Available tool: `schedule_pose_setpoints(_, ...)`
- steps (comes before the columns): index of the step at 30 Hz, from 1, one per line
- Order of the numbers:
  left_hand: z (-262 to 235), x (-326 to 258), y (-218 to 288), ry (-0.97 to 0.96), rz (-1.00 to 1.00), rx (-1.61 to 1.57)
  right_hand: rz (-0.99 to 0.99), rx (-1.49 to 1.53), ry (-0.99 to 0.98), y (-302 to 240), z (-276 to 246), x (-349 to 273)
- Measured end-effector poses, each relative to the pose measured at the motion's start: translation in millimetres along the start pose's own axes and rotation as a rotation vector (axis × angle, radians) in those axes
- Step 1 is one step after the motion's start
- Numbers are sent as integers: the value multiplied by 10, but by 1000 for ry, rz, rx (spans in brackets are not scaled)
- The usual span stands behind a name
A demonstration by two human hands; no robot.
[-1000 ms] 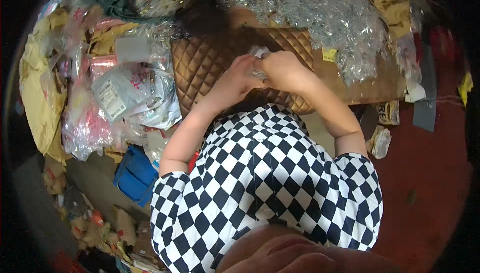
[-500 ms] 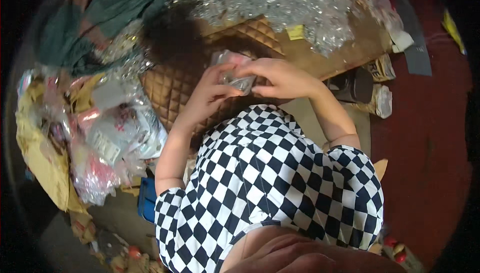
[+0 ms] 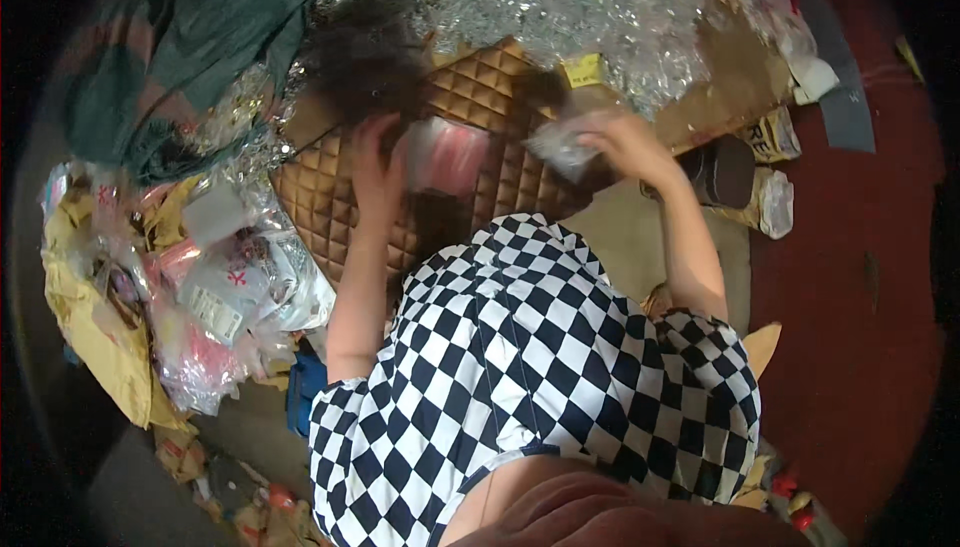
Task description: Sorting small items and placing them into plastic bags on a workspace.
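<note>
Nearest the camera, below everything else, the person's black-and-white checked shirt (image 3: 540,377) fills the lower middle, both bare forearms reaching up and away from it. Beyond the shirt lies a brown quilted cushion (image 3: 470,157) that serves as the worktop. Over it the left hand (image 3: 375,162) is closed at the edge of a pale pink clear packet (image 3: 450,152), which lies flat on the quilting. The right hand (image 3: 625,142), well apart from the left, is pinched on a small silvery crinkled packet (image 3: 562,147), held just above the cushion's right corner; motion blur hides what is inside.

By the look of it, the step in hand is sorting or filling small packets, one in each hand. A next move would call for steady fingertip grip, since both films look thin, slippery and light.

Left of the cushion sits a heap of bagged goods (image 3: 215,287), and farther off a wide drift of shiny clear wrappers (image 3: 560,7).
</note>
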State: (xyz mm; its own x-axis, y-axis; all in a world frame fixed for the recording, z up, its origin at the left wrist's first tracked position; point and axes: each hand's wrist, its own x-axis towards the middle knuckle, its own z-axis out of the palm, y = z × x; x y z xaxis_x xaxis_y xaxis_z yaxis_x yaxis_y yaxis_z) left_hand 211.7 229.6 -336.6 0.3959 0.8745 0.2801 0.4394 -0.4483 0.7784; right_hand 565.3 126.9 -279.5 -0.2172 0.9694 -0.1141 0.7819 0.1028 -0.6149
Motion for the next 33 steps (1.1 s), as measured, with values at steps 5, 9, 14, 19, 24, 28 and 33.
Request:
schedule_pose_setpoints(5, 310, -574, -531, -92, -83, 417, 377, -98, 173, 1541, -353, -251)
schedule_pose_setpoints(9, 291, -850, -938, -331, -126, 447, 262, -640, 638, 1348, 8, 367)
schedule_pose_setpoints(14, 158, -808, -674, -367, -263, 468, -105, -156, 280, 419, 899, 1847)
schedule_pose_setpoints(19, 131, -750, -626, -345, -198, 356, 10, -456, 255, 96, 1691, 2740)
schedule_pose_setpoints(24, 88, -722, -660, -112, -364, 274, -98, 625, 241, 390, 1761, 2851)
schedule_pose_setpoints(28, -170, -847, -874, 34, -555, 95, 282, 1287, -8, -282, 1391, 2774)
schedule_pose_setpoints(33, -533, -825, -921, -51, -463, 294, 34, 549, -323, -712, 1798, 3614)
